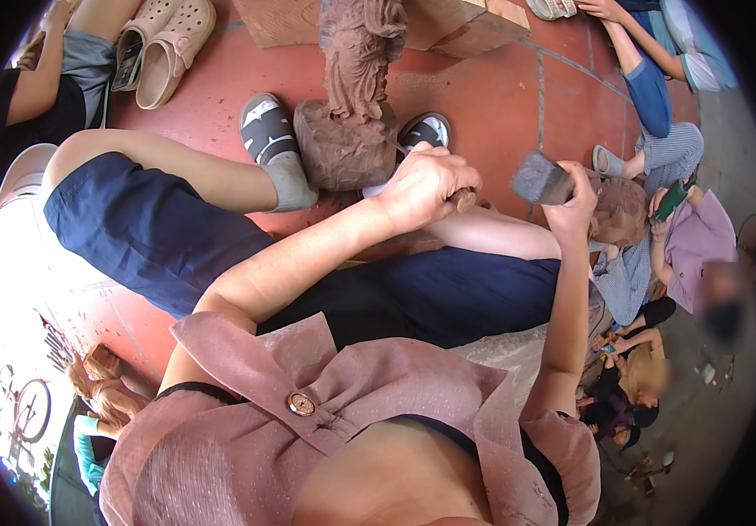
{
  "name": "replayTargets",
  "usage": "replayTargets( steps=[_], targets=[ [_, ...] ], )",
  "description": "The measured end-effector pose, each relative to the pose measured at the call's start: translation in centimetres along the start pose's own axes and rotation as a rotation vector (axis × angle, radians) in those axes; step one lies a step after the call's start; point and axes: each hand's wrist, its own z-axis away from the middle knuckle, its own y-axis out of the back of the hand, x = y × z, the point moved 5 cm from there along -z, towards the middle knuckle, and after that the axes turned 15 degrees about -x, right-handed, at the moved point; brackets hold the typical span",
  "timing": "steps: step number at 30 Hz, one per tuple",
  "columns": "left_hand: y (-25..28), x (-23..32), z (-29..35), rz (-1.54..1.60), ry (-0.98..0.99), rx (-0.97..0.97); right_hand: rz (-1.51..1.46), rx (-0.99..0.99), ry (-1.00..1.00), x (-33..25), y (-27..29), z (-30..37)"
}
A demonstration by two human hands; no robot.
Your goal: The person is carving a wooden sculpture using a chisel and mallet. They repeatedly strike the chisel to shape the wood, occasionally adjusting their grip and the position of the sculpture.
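Observation:
A carved brown wooden statue of a draped figure stands on its rough, block-like base between my feet. My left hand is closed around a chisel; the butt of its wooden handle sticks out toward the right. The chisel's thin blade runs from my fist toward the statue's base, and I cannot tell whether its tip touches. To the right, my right hand grips a block-shaped mallet with a dark grey face, held up apart from the chisel. Its handle is mostly hidden.
Wooden blocks lie behind the statue on the red tiled floor. Beige clogs are at the upper left. People sit close on the left and right; one on the right has another brown carved piece. A bicycle stands far left.

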Motion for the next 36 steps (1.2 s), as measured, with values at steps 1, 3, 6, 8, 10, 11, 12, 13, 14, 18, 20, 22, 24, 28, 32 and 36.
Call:
replayTargets(
  steps=[1,3,6,8,10,11,12,13,14,18,20,22,24,28,32,36],
  targets=[
    [-0.2,0.0,0.1,-0.016,0.007,0.011,-0.012,-0.009,-0.026,0.4,-0.5,0.1],
    [-0.3,0.0,0.2,-0.027,0.02,0.041,-0.037,-0.032,-0.074,0.7,-1.6,0.4],
    [-0.1,0.0,0.1,-0.019,0.034,0.081,-0.074,-0.035,-0.052,0.4,-2.0,0.5],
    [0.2,0.0,0.0,-0.017,0.049,0.088,-0.098,-0.031,-0.034,0.3,-2.1,0.7],
    [0.6,-0.3,-0.4,0.028,0.067,0.098,-0.104,-0.027,-0.014,0.9,-2.2,1.1],
    [0.7,-0.5,-0.5,0.052,0.078,0.105,-0.146,-0.032,0.036,1.0,-2.4,1.0],
    [0.9,-0.7,-0.7,0.065,0.073,0.14,-0.188,-0.037,0.087,1.0,-2.7,0.8],
    [1.1,-0.8,-0.8,0.078,0.068,0.175,-0.23,-0.042,0.138,1.1,-3.0,0.6],
    [1.3,-0.9,-0.9,0.088,0.063,0.211,-0.194,-0.069,0.146,1.0,-3.3,0.4],
    [1.5,-0.9,-0.7,0.098,0.096,0.197,0.105,-0.123,0.045,0.2,-4.1,0.0],
    [1.1,-1.4,-0.5,0.07,0.131,0.13,0.04,-0.089,0.023,0.0,-3.7,0.2],
    [1.2,-1.2,-0.5,0.086,0.108,0.154,-0.011,-0.066,0.045,0.0,-3.6,0.0],
    [1.1,-1.1,-0.5,0.098,0.086,0.178,-0.051,-0.047,0.107,0.0,-3.5,-0.1],
    [0.9,-1.3,-0.5,0.084,0.088,0.158,0.096,-0.089,0.072,0.6,-4.1,0.1],
    [0.7,-1.0,-0.4,0.013,0.092,0.145,0.134,-0.097,0.173,-0.3,-4.1,-0.2],
    [-0.2,-1.1,0.1,0.031,0.077,0.094,0.049,-0.094,0.183,-0.1,-4.2,0.4]
  ],
)
